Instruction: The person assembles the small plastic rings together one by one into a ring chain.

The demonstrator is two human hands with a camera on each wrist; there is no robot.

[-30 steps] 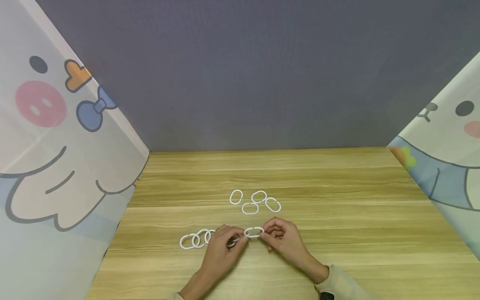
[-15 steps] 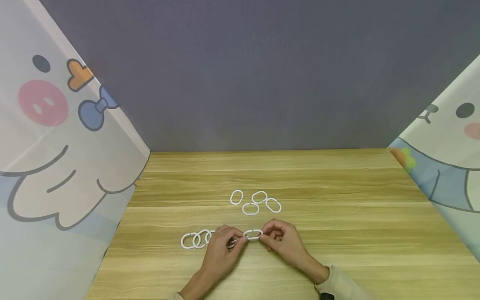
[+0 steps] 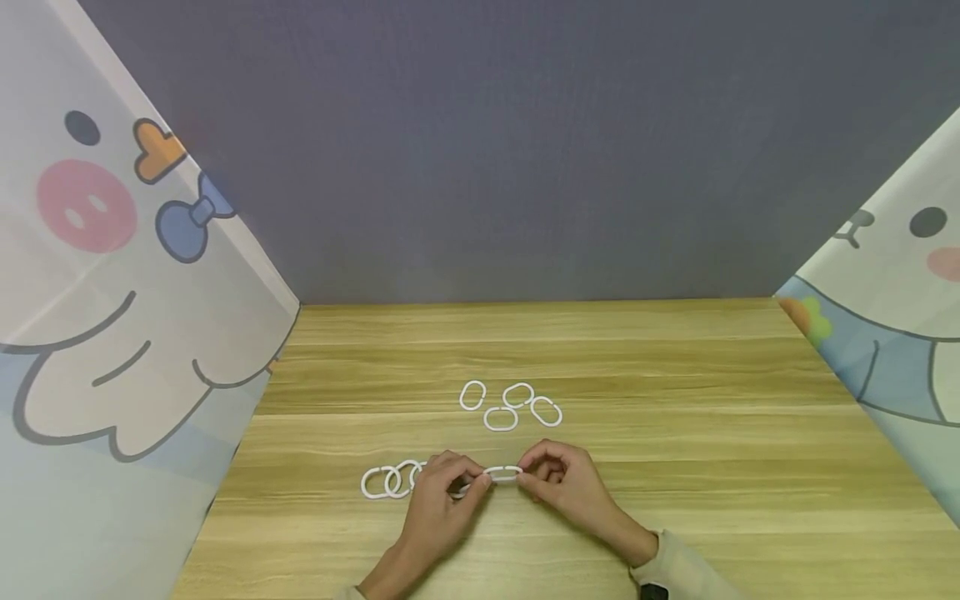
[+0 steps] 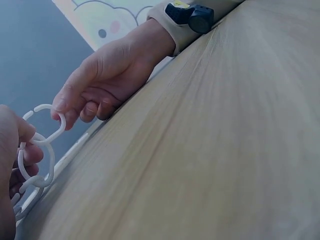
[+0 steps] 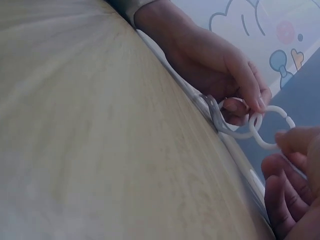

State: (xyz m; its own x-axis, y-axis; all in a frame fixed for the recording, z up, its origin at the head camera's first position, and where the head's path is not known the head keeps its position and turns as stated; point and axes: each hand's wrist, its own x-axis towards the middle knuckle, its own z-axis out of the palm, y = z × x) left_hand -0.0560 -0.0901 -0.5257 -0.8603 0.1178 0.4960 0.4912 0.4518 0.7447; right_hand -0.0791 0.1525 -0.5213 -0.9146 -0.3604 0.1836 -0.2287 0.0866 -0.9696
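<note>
Between both hands hangs a white oval plastic link (image 3: 504,479), tilted so that it looks narrow in the head view; a small gap shows in its upper side. My left hand (image 3: 444,504) pinches its left end, where it loops through a neighbouring link (image 4: 52,165). With thumb and forefinger, my right hand (image 3: 566,483) pinches the link's right end. From under the left hand a chain of joined white links (image 3: 363,483) runs out leftward onto the table; its middle is hidden by that hand. The right wrist view shows the end link (image 5: 281,110) threaded through the chain.
Several loose white links (image 3: 501,429) lie on the wood-grain table (image 3: 675,392) beyond the hands. A grey panel (image 3: 525,150) stands behind the table, with cartoon-printed panels (image 3: 225,317) at both sides.
The end link has dropped slightly nearer the table front and tilted, so it looks flatter. My right hand has shifted a little left with it. My left hand stays nearly in place.
</note>
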